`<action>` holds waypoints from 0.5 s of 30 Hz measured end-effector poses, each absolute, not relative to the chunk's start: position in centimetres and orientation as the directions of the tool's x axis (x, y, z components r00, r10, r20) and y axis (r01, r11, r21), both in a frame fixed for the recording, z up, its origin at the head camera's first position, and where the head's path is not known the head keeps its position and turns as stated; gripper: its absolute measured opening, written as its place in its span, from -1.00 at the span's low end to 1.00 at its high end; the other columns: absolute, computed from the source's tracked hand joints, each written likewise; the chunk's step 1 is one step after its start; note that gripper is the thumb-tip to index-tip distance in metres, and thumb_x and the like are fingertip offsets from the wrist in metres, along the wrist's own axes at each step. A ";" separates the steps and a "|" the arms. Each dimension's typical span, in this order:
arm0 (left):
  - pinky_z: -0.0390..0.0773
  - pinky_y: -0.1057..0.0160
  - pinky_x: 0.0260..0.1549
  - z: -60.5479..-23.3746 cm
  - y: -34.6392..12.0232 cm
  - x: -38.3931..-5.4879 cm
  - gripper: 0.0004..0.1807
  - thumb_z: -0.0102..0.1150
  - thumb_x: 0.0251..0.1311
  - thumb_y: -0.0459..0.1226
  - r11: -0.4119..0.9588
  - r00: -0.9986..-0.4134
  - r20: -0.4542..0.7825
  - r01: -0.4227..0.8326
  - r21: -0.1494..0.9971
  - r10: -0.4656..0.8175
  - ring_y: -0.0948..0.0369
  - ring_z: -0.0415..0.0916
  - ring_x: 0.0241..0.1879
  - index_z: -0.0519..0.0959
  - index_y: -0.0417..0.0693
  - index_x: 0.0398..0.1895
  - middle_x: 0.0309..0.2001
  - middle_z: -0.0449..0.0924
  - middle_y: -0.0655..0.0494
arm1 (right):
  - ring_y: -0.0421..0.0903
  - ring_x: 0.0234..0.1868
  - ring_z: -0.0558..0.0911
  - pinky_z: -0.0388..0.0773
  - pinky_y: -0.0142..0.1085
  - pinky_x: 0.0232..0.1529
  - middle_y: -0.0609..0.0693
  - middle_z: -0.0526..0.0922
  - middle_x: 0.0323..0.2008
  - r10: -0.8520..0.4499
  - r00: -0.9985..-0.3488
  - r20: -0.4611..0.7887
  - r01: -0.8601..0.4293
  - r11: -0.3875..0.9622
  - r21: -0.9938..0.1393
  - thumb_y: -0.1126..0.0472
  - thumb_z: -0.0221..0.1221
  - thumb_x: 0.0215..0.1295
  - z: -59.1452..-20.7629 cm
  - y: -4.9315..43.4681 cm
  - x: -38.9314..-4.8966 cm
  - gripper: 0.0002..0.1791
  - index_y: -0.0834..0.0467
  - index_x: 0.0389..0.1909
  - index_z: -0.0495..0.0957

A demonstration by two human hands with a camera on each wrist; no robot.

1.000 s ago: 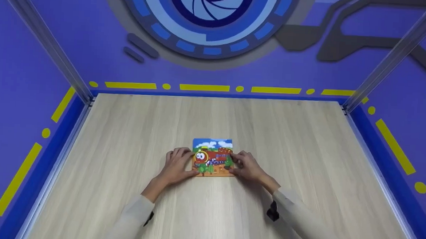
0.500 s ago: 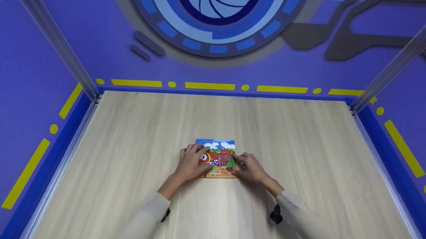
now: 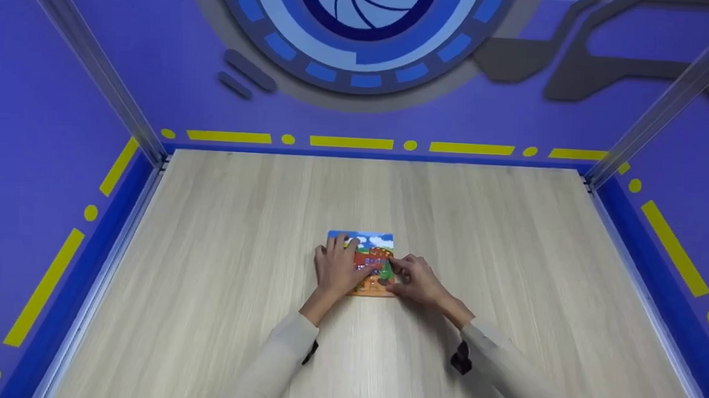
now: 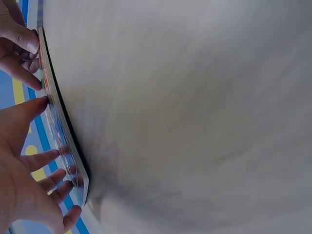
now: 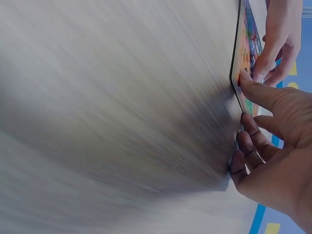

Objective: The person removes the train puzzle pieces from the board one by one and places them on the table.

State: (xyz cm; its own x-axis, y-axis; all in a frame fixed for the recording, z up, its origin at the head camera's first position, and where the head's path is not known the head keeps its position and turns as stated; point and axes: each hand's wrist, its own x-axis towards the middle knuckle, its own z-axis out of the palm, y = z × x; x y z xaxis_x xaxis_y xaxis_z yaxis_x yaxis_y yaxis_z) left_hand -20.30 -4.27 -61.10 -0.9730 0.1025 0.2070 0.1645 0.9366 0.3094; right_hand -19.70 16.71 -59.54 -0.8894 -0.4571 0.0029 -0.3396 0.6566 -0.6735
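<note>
A flat square jigsaw puzzle [image 3: 377,255] with a cartoon train picture lies on the table. My left hand [image 3: 335,271] is spread over its left part, hiding the train's face. In the left wrist view, several left fingertips touch the face of the puzzle [image 4: 59,127], fingers apart. At the right edge my right hand [image 3: 420,281] holds the puzzle. The right wrist view has the right thumb on the puzzle's lower right corner [image 5: 240,66], with the other fingers curled against its side edge.
Pale wood-grain tabletop [image 3: 269,200] surrounds the puzzle. Blue-purple panels [image 3: 155,61] with yellow marks wall in the back and both sides. Metal posts [image 3: 83,57] stand at the back corners.
My left hand has slid rightward from the puzzle's left edge onto its picture, fingers spreading over it. The right hand stays at the right edge. The head view shifts slightly.
</note>
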 end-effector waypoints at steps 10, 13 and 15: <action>0.33 -0.16 0.15 -60.8 -3.9 -20.5 -0.08 0.30 0.01 0.41 0.937 -0.987 0.150 0.101 0.335 0.053 -0.04 0.32 0.26 0.54 0.04 0.32 0.35 0.41 -0.05 | -0.04 -0.26 0.48 0.38 -0.36 -0.26 0.18 0.60 -0.28 -0.460 -0.888 -0.028 -0.299 0.621 -0.725 0.36 0.29 0.34 -58.7 16.7 -21.9 -0.58 0.44 0.17 0.58; 0.32 -0.18 0.17 -61.0 -4.0 -20.6 -0.08 0.30 0.01 0.41 0.934 -0.988 0.145 0.099 0.343 0.051 -0.05 0.31 0.28 0.53 0.05 0.33 0.35 0.40 -0.05 | -0.07 -0.26 0.50 0.41 -0.32 -0.25 0.15 0.59 -0.27 -0.359 -0.933 -0.027 -0.230 0.651 -0.723 0.36 0.27 0.36 -59.0 16.3 -22.7 -0.61 0.41 0.16 0.59; 0.32 -0.19 0.16 -61.1 -4.0 -20.6 -0.08 0.31 0.01 0.40 0.931 -0.987 0.153 0.102 0.350 0.051 -0.05 0.30 0.27 0.53 0.04 0.33 0.34 0.40 -0.06 | -0.05 -0.25 0.53 0.45 -0.29 -0.23 0.17 0.60 -0.25 -0.310 -0.951 -0.020 -0.201 0.664 -0.721 0.35 0.27 0.36 -59.3 15.8 -23.2 -0.62 0.39 0.16 0.60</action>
State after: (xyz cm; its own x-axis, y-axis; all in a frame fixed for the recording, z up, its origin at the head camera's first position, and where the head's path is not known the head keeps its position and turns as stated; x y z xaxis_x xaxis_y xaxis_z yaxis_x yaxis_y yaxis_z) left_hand -20.59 -3.98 -61.10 -0.9869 0.0511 0.1528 0.1024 0.9310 0.3504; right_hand -23.16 15.83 -59.26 -0.9506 -0.3096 -0.0204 -0.2008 0.6637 -0.7205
